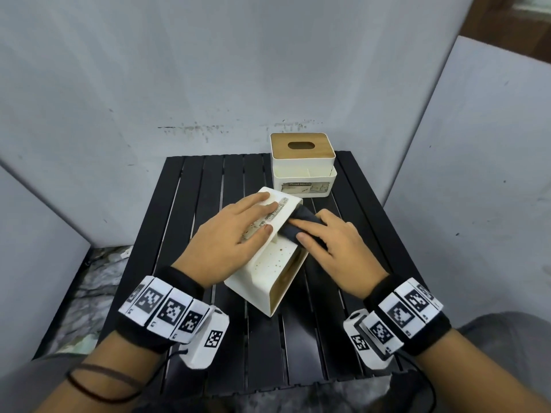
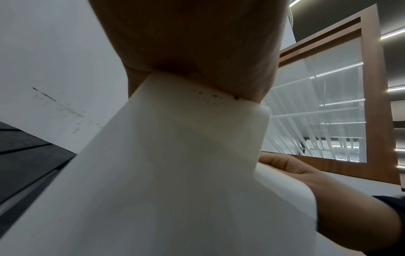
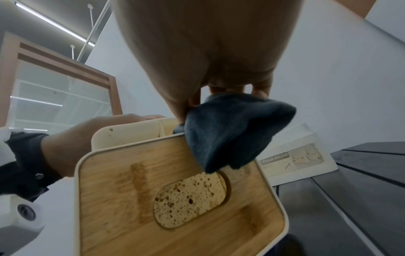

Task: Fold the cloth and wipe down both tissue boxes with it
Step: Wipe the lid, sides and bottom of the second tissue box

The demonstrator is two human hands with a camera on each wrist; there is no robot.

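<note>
Hands: left [image 1: 229, 242] steadies tipped box [image 1: 268, 272], right [image 1: 334, 248] presses cloth [image 1: 301, 226].

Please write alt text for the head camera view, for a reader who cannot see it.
A person's left hand presses flat on a white tissue box tipped on its side on a black slatted table, while the right hand holds a dark cloth against it. A second tissue box stands upright behind.

Overhead head view; close upward wrist views
</note>
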